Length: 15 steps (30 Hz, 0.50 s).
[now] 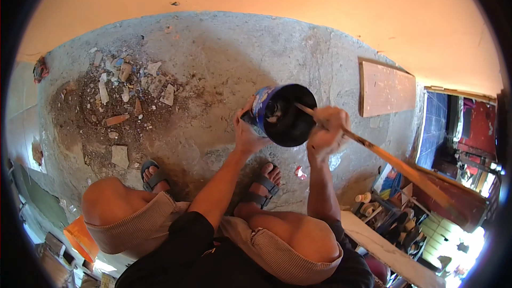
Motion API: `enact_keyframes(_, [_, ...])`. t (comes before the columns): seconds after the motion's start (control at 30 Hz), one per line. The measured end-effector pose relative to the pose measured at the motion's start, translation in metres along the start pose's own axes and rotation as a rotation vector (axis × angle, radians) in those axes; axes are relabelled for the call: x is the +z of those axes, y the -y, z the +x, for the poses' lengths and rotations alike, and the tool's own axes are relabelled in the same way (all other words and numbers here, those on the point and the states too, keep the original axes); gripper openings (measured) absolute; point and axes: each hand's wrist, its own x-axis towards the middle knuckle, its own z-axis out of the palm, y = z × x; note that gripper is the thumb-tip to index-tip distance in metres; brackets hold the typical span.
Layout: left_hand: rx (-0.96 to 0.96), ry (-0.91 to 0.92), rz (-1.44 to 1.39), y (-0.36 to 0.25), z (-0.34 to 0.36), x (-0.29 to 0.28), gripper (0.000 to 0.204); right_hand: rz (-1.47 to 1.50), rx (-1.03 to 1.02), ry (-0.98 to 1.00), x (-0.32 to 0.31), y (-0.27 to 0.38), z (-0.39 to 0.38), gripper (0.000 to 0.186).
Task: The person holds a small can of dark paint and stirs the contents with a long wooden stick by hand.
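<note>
Paint could slop over the rim if the round blue-walled tin with a black interior (285,114), tilted at the centre of the frame above the rough grey concrete floor (213,64), tips further while being stirred. The left hand (246,130) wraps its fingers around the tin's side, and the right hand (326,128) is clenched on a long thin wooden stick (394,165) dipped into it. Broken tile rubble (125,90) lies at upper left.

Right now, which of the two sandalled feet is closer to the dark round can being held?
The right foot in a dark strapped sandal, directly below the dark round can. The left foot sits farther off, beside the rubble.
</note>
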Motion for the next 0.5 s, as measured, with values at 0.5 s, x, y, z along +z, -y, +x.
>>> enact_keyframes(0.5, [0.116, -0.035, 0.223, -0.032, -0.004, 0.004, 0.114, 0.061, 0.257, 0.138, -0.041, 0.012, -0.008, 0.03])
